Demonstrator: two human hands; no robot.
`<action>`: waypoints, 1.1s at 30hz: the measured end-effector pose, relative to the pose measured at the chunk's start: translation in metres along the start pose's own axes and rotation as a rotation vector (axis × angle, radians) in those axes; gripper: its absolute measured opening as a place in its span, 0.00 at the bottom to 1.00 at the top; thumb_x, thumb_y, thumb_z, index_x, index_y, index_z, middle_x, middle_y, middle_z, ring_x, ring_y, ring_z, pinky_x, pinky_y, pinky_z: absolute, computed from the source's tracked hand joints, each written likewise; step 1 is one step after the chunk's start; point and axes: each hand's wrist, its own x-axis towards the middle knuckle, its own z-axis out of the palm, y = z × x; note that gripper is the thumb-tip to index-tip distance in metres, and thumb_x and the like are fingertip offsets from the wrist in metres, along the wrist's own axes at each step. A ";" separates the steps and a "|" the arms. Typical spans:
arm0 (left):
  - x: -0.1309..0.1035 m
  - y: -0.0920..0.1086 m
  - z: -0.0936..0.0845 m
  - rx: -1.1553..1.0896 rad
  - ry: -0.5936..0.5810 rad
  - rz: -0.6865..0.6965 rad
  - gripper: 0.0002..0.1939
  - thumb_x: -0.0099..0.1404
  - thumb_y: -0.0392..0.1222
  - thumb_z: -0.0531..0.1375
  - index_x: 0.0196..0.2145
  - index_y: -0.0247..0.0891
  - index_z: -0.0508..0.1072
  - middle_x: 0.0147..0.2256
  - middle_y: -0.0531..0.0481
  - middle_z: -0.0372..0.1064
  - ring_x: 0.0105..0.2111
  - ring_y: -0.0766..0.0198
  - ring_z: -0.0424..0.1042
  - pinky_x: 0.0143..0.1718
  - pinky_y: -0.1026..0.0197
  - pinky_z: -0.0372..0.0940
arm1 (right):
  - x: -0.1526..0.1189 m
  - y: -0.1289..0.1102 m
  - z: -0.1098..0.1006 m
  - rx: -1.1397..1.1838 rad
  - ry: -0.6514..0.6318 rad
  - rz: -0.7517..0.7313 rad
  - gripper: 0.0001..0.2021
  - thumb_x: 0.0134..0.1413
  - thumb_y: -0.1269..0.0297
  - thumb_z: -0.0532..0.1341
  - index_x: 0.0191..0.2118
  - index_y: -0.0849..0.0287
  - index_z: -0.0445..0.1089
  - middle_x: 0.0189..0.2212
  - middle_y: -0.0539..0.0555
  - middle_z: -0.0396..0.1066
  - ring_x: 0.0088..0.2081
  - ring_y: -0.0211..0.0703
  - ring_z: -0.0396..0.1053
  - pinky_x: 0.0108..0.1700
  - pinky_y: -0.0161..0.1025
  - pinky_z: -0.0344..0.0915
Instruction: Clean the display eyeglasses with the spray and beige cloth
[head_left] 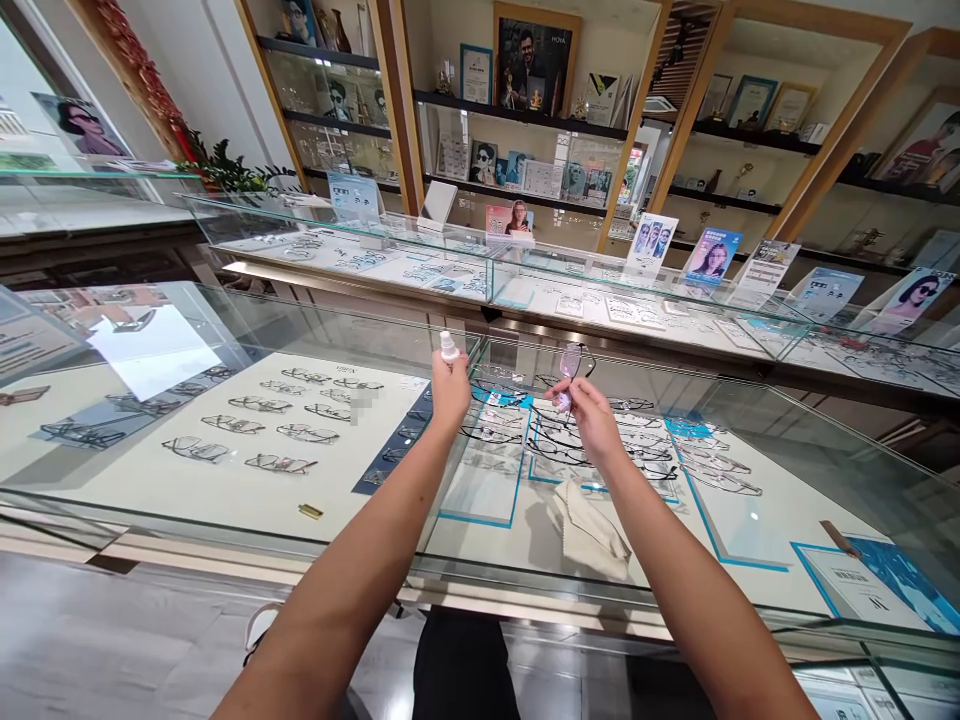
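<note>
A small white spray bottle [448, 347] is wrapped in my left hand [451, 385], its nozzle showing above the fingers. To the right, my right hand [592, 415] pinches a pair of eyeglasses [571, 362] with dark temples, held up over the glass counter, its lenses tinted pinkish by reflections. The two hands are apart. Below my right hand, a crumpled cream cloth [589, 530] lies on the counter glass.
The glass display counter [247, 505] holds rows of eyeglasses [281, 463] and blue-edged cards. A second glass case [491, 280] stands behind it, with upright cards [651, 245] on top. Wooden shelves line the back wall.
</note>
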 end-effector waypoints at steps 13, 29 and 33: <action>0.017 -0.038 -0.013 0.421 0.176 -0.193 0.11 0.70 0.40 0.60 0.48 0.42 0.62 0.47 0.42 0.72 0.50 0.50 0.72 0.52 0.51 0.62 | 0.001 -0.004 -0.003 0.112 0.040 0.021 0.12 0.64 0.51 0.61 0.36 0.52 0.76 0.36 0.53 0.79 0.36 0.45 0.67 0.40 0.41 0.61; 0.014 -0.032 -0.015 0.489 0.240 -0.238 0.20 0.66 0.37 0.62 0.53 0.39 0.61 0.53 0.35 0.70 0.57 0.47 0.70 0.59 0.45 0.59 | 0.002 -0.003 -0.004 0.152 0.037 0.021 0.11 0.66 0.54 0.61 0.37 0.53 0.77 0.35 0.53 0.79 0.35 0.44 0.66 0.37 0.40 0.59; 0.005 -0.004 -0.014 0.493 0.407 -0.117 0.36 0.61 0.38 0.66 0.61 0.36 0.53 0.67 0.27 0.52 0.70 0.43 0.52 0.67 0.43 0.51 | 0.002 -0.004 -0.005 0.138 0.049 0.009 0.12 0.66 0.54 0.60 0.38 0.53 0.77 0.35 0.52 0.79 0.35 0.44 0.67 0.38 0.40 0.60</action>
